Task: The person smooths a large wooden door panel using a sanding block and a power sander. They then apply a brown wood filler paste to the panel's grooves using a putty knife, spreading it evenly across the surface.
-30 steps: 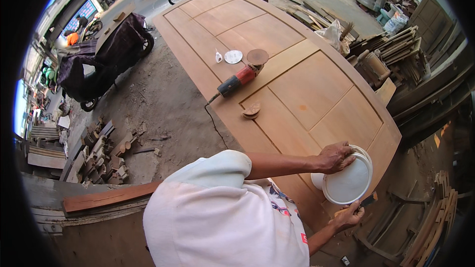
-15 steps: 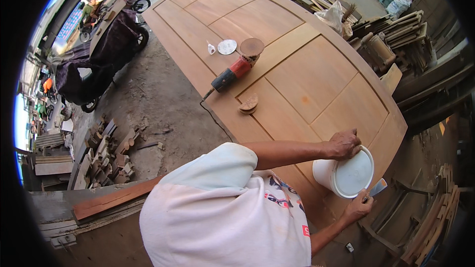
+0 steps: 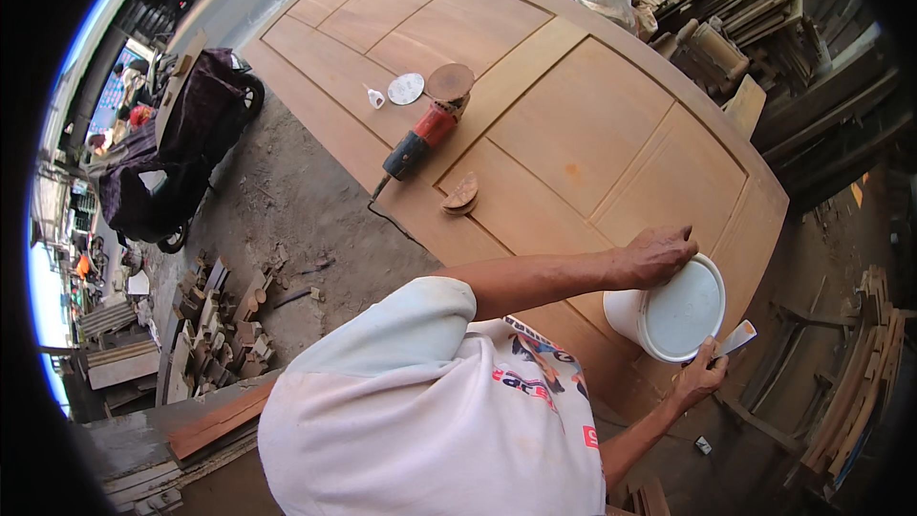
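A white bucket [image 3: 623, 313] with a pale round lid [image 3: 684, 308] is tilted on its side toward the right, over the near end of a wooden door panel [image 3: 564, 148]. My left hand [image 3: 661, 258] is closed at the upper edge of the lid, gripping the bucket there. At the lid's lower edge my right hand [image 3: 700, 373] is closed around a flat-bladed putty knife [image 3: 738, 336]. The blade points up and to the right, away from the lid. The knife's handle is mostly hidden in my fingers.
On the panel lie a red and black angle grinder [image 3: 430, 129] with its cord, a white disc [image 3: 406, 89], a small white item [image 3: 374, 97] and brown sanding discs [image 3: 460, 195]. Wood offcuts [image 3: 215, 325] are heaped at left. A covered motorbike [image 3: 177, 148] stands beyond; stacked timber [image 3: 860, 373] lies right.
The view has shifted, so the panel and grinder sit a little further left. The putty knife has turned slightly in my right hand. Both hands stay at the bucket.
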Available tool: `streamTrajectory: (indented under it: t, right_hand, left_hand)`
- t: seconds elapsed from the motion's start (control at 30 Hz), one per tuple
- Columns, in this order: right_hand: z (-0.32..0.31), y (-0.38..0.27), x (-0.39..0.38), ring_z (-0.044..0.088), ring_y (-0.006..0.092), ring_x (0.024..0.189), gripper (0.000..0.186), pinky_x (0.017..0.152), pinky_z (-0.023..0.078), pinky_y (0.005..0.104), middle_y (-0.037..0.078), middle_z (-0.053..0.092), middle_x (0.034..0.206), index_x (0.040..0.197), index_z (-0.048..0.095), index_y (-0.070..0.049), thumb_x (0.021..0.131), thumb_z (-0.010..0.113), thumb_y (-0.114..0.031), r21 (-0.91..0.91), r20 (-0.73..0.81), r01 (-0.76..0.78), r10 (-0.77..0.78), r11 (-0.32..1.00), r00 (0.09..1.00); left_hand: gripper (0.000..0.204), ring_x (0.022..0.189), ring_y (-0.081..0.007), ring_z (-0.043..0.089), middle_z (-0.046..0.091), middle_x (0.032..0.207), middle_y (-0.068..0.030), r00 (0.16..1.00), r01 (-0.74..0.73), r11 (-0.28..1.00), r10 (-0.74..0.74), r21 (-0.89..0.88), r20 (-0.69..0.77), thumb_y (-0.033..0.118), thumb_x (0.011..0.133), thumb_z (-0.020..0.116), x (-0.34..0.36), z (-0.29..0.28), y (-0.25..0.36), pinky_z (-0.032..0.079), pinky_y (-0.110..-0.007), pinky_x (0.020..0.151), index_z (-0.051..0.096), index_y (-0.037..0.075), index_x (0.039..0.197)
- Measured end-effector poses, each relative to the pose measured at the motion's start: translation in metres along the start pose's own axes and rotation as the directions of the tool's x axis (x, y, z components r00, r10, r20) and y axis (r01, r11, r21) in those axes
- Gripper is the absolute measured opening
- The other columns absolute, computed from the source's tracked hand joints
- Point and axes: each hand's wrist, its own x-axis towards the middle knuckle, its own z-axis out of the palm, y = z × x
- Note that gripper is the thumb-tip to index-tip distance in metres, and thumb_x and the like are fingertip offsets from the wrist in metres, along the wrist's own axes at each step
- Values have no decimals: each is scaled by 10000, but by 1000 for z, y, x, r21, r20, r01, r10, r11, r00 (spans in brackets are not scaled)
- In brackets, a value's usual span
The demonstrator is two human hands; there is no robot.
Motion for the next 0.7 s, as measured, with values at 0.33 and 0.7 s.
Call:
streamTrajectory:
  t: [0.33, 0.7]
  right_hand:
    - [26, 9, -5, 619, 139, 773, 328, 715, 517, 315, 61, 684, 863, 965, 671, 33, 1028, 691, -288, 107, -154, 17, 0, 994, 988]
    - [34, 14, -11, 650, 152, 823, 272, 751, 538, 321, 91, 705, 933, 988, 689, 56, 1020, 682, -213, 340, -170, -83, 148, 937, 974]
  left_hand:
    - [338, 1101, -381, 626, 626, 1173, -199, 1000, -19, 999, 20, -43, 14, 151, 963, 640, 5, -13, 12, 532, -465, 920, 625, 33, 1279]
    - [350, 1119, -394, 642, 657, 1209, -198, 983, -101, 993, 89, 69, 160, 216, 1021, 536, 19, 14, 27, 541, -483, 932, 566, 20, 1310]
